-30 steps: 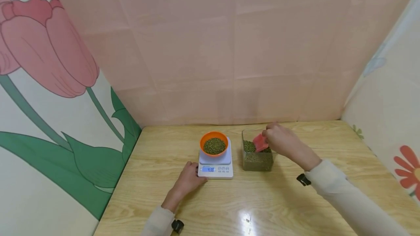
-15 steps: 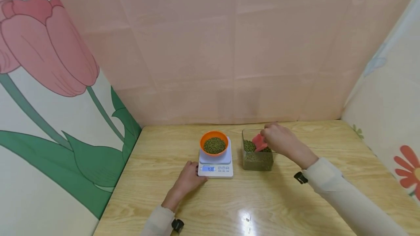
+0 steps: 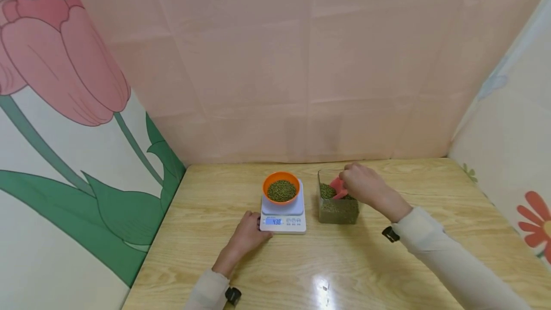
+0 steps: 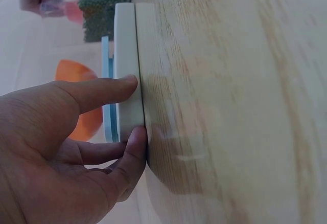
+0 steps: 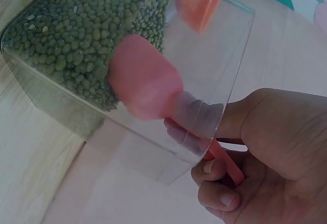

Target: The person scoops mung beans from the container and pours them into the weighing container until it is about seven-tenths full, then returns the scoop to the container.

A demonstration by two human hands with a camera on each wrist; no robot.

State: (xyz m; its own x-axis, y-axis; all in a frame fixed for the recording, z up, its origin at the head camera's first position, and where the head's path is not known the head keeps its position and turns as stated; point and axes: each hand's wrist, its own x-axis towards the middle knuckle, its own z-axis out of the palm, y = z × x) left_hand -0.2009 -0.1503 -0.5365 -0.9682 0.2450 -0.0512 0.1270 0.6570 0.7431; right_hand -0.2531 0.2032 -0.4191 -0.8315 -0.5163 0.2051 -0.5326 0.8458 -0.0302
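Observation:
My right hand [image 3: 361,183] grips the handle of a pink scoop [image 5: 145,78], whose bowl dips into green mung beans [image 5: 92,35] inside a clear square container [image 3: 337,214]. To its left, a white kitchen scale [image 3: 281,225] carries an orange bowl [image 3: 281,176] partly filled with the same beans. The scale's lit display reads 438. At the scale's front left corner is my left hand [image 3: 249,233]; the left wrist view has its thumb on the front edge and its bent fingers against the side. Beans hide the scoop's front edge.
Scale and container stand close together towards the back of a wooden table [image 3: 275,271]. Behind them rises a pink backdrop [image 3: 258,85]. A wall with a tulip picture [image 3: 64,61] borders the left, and a pale wall with a red flower [image 3: 535,224] the right.
My right hand and the scoop have shifted slightly left within the container, the scoop now sitting somewhat deeper. The left hand has stayed in place, and the display reading is the same.

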